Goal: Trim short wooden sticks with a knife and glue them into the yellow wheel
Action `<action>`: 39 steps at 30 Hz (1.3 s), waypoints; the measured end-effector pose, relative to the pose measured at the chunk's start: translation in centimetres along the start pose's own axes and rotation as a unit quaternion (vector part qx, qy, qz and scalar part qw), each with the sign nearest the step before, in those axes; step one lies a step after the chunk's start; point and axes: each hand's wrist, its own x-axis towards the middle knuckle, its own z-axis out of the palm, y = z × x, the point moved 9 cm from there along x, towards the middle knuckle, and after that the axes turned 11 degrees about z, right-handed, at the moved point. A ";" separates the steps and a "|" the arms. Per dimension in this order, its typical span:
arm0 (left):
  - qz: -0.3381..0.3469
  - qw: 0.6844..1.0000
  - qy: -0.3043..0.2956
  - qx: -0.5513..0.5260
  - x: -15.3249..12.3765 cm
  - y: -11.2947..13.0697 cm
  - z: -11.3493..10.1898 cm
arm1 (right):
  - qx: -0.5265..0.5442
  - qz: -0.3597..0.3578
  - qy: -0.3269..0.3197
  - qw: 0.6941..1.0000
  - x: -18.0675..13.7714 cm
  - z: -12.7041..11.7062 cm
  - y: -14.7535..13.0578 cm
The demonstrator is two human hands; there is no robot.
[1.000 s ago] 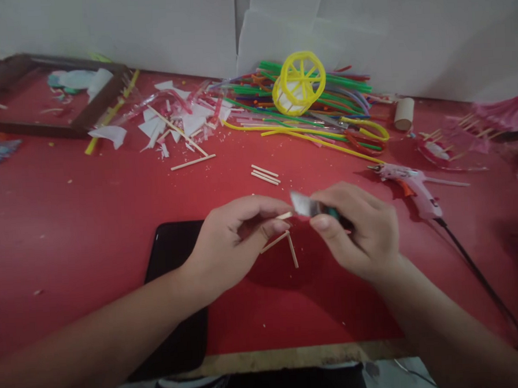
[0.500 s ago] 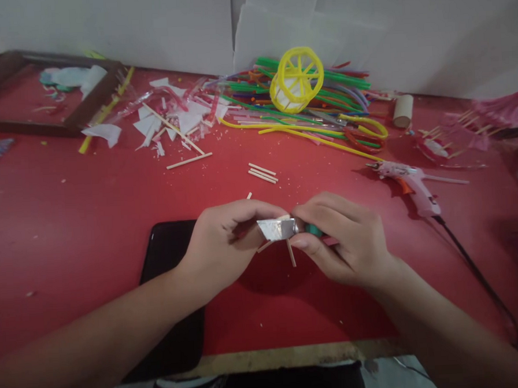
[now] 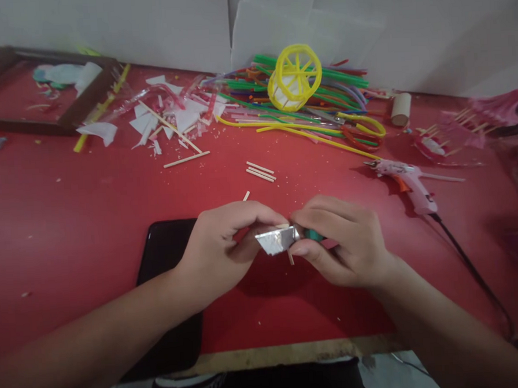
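Observation:
Both my hands meet over the red table point(image 3: 69, 215) near its front edge. My right hand point(image 3: 344, 244) is closed round a utility knife with a green handle point(image 3: 315, 235); its silver blade point(image 3: 276, 239) points left. My left hand point(image 3: 225, 248) is closed, pinching a thin wooden stick whose tip point(image 3: 282, 226) shows just above the blade. The blade lies against the stick between the two hands. A short stick end point(image 3: 291, 259) pokes out below the blade.
A black phone point(image 3: 171, 291) lies under my left wrist. Cut sticks point(image 3: 261, 172) lie beyond my hands. A pink glue gun point(image 3: 408, 183) with its cord is at right. Coloured straws point(image 3: 324, 106), a yellow wheel point(image 3: 294, 77), paper scraps point(image 3: 172, 114) and a wooden frame point(image 3: 40, 92) are behind.
The knife blade has swung down and left from above the stick, and now lies across it between my hands. My hands have drawn closer together.

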 end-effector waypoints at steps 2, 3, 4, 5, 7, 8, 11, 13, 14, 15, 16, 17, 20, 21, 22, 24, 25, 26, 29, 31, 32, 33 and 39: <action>0.010 1.000 -0.005 0.009 0.1 0.4 0.0 | 0.011 -0.003 0.007 1.000 0.0 -0.2 -0.1; 0.017 1.000 -0.005 0.015 0.1 0.6 -0.1 | 0.015 -0.003 0.010 1.000 0.0 -0.3 -0.1; 0.024 0.999 -0.004 0.022 0.1 0.8 -0.2 | 0.018 -0.001 0.014 1.000 0.1 -0.4 -0.1; 0.031 0.999 -0.002 0.028 0.1 0.9 -0.3 | 0.018 0.001 0.017 1.000 0.1 -0.5 -0.2; 0.040 0.999 0.002 0.035 0.2 1.0 -0.4 | 0.016 0.007 0.022 1.000 0.2 -0.5 -0.4; 0.044 0.998 0.005 0.038 0.2 1.0 -0.5 | 0.013 0.008 0.024 1.000 0.2 -0.5 -0.5; 0.048 0.998 0.008 0.050 0.2 1.0 -0.7 | 0.003 0.011 0.027 1.000 0.3 -0.4 -0.4; 0.065 0.996 0.007 0.057 0.1 1.4 -0.7 | -0.008 0.026 0.035 0.999 0.4 -0.6 0.4; 0.077 0.996 0.005 0.055 0.0 1.7 -0.6 | -0.018 0.043 0.048 0.998 0.5 -0.9 1.3; 0.087 0.995 0.003 0.050 -0.1 1.9 -0.4 | -0.031 0.068 0.066 0.995 0.5 -1.4 2.3; 0.092 0.995 0.001 0.045 -0.3 2.1 -0.3 | -0.045 0.097 0.093 0.990 0.5 -2.1 3.3; 0.086 0.995 0.003 0.040 -0.4 2.0 -0.2 | -0.057 0.128 0.117 0.983 0.4 -2.7 4.3; 0.037 0.998 0.042 0.034 -0.5 0.8 -0.7 | -0.045 0.146 0.145 0.978 0.2 -3.4 4.9; 0.024 0.998 0.053 0.037 -0.5 0.5 -0.9 | -0.033 0.129 0.137 0.982 0.3 -3.2 4.2; 0.015 0.997 0.060 0.042 -0.5 0.3 -1.0 | -0.020 0.108 0.120 0.987 0.3 -2.6 3.4; 0.000 0.997 0.053 0.055 -0.3 -0.1 -1.0 | -0.001 0.072 0.077 0.994 0.3 -1.3 1.7; -0.011 0.997 0.049 0.057 -0.3 -0.2 -1.0 | 0.006 0.061 0.060 0.996 0.2 -0.8 1.0; -0.020 0.998 0.046 0.050 -0.2 -0.3 -0.9 | 0.010 0.054 0.048 0.997 0.2 -0.4 0.5; -0.040 0.998 0.041 0.017 -0.2 -0.5 -0.8 | 0.013 0.046 0.036 0.998 0.0 0.1 0.0; -0.036 0.999 0.040 0.007 -0.3 -0.4 -0.7 | 0.011 0.043 0.034 0.998 0.0 0.1 0.0; -0.035 0.999 0.038 0.005 -0.3 -0.4 -0.7 | 0.011 0.041 0.032 0.999 0.0 0.0 0.1; -0.032 0.999 0.037 0.004 -0.3 -0.4 -0.7 | 0.011 0.038 0.032 0.999 0.0 0.0 0.1; -0.017 0.999 0.032 -0.003 -0.3 -0.4 -0.5 | 0.010 0.038 0.028 0.999 -0.1 0.0 0.2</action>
